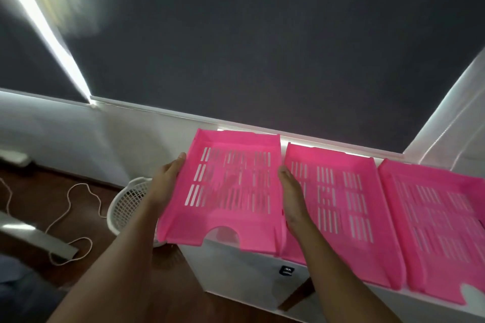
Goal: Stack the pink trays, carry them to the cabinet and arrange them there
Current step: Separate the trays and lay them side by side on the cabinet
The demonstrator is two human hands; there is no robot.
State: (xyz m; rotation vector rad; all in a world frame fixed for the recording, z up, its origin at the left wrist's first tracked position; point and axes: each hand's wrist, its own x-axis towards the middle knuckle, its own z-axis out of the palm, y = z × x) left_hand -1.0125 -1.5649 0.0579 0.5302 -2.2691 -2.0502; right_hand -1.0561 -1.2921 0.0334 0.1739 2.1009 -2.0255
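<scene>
Stacking step; left hand and right hand clasping leftmost pink tray, seemingly lifted; next onto middle tray.

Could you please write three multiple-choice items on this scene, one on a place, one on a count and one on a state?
1. Where is the white basket?
A. on the floor, left of the white surface
B. on the right tray
C. on the windowsill

2. How many pink trays show?
A. two
B. three
C. five

3. How is the left tray held?
A. by one hand
B. by no hand
C. by a hand on each side

Key: 1 A, it stands on the dark floor left of the surface. 2 B, the left tray, middle tray and right tray lie side by side. 3 C, the left hand and right hand flank its sides.
</scene>
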